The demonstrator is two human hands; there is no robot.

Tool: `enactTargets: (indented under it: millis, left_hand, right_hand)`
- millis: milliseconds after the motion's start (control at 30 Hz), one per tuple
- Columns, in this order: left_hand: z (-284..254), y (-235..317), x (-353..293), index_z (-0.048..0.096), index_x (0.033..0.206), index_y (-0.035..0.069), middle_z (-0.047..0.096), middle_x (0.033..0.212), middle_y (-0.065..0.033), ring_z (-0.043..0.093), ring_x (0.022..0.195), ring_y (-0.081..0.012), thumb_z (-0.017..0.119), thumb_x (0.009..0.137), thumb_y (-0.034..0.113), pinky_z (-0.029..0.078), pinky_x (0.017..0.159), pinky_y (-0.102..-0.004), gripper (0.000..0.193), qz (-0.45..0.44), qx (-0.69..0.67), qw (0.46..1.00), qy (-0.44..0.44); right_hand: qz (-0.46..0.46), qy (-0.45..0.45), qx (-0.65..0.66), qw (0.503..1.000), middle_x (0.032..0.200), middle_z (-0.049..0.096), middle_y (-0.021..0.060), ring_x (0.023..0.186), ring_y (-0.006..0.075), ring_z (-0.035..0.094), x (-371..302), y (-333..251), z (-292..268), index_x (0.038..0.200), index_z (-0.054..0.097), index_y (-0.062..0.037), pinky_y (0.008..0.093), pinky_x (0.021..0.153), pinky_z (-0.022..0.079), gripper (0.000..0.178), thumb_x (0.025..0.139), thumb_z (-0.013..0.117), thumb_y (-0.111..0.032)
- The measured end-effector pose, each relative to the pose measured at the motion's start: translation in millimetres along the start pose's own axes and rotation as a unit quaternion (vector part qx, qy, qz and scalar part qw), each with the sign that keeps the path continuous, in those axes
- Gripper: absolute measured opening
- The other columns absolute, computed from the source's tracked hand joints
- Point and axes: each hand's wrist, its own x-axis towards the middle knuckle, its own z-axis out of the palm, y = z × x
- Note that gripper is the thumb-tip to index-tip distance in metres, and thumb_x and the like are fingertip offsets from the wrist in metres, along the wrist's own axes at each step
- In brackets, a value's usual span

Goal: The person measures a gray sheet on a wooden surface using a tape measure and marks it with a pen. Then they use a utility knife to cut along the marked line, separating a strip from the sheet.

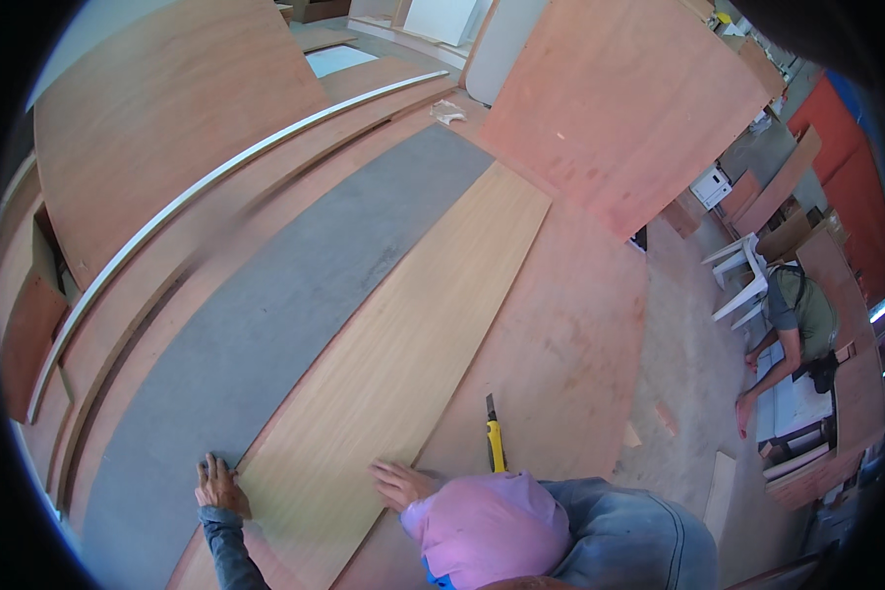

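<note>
A long pale wood-grain strip (393, 324) lies on the worktable, running from near me toward the far right. Beside its left edge is a grey sheet (256, 295) with a curved outer edge. My left hand (223, 490), in a dark sleeve, rests at the seam between sheet and strip, fingers apart. Flat on the strip's right edge lies my right hand (403, 484), fingers stretched out, below a pink sleeve (492, 526). A yellow utility knife (495, 438), blade showing, lies to the right of this hand. Neither hand visibly holds anything.
A large reddish plywood panel (629, 98) stands at the far right; another panel (167, 128) leans at the left. A white-edged strip (236, 167) runs along the left. Right of the table, a person (801, 315) bends near a white plastic stool (742, 275). Blue denim (629, 531) shows beside the pink sleeve.
</note>
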Motion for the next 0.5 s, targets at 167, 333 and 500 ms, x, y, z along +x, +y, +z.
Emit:
enactTargets:
  millis: [167, 333, 500]
  left_hand:
    - [18, -10, 12, 0.063, 0.108, -0.001, 0.06, 0.131, -0.0246, 0.059, 0.117, -0.0446, 0.067, 0.083, 0.017, 0.059, 0.074, -0.0484, 0.031, 0.115, 0.05, 0.991, 0.039]
    - [33, -12, 38, 0.061, 0.094, -0.004, 0.064, 0.117, -0.0271, 0.064, 0.108, -0.0402, 0.066, 0.077, 0.012, 0.059, 0.067, -0.0425, 0.024, 0.239, 0.042, 0.961, 0.129]
    - [27, 5, 51, 0.06, 0.088, -0.003, 0.065, 0.113, -0.0258, 0.065, 0.105, -0.0376, 0.067, 0.077, 0.012, 0.059, 0.064, -0.0411, 0.019, 0.28, 0.029, 0.948, 0.15]
  right_hand:
    - [-0.039, -0.068, -0.05, 0.996, 0.161, 0.024, 0.0143, 0.151, 0.0306, 0.018, -20, 11, 29, 0.141, 0.046, -0.0034, 0.0509, 0.121, 0.019, 0.051, 0.097, 0.056, -0.028]
    - [-0.024, -0.058, -0.046, 0.997, 0.163, 0.021, 0.0129, 0.152, 0.0295, 0.015, -14, 12, 36, 0.144, 0.043, -0.0025, 0.0497, 0.123, 0.016, 0.055, 0.098, 0.056, -0.029]
    - [-0.006, -0.103, -0.021, 0.994, 0.164, 0.021, 0.0133, 0.153, 0.0292, 0.014, -13, 3, 16, 0.144, 0.044, -0.002, 0.0494, 0.123, 0.013, 0.055, 0.098, 0.055, -0.029]
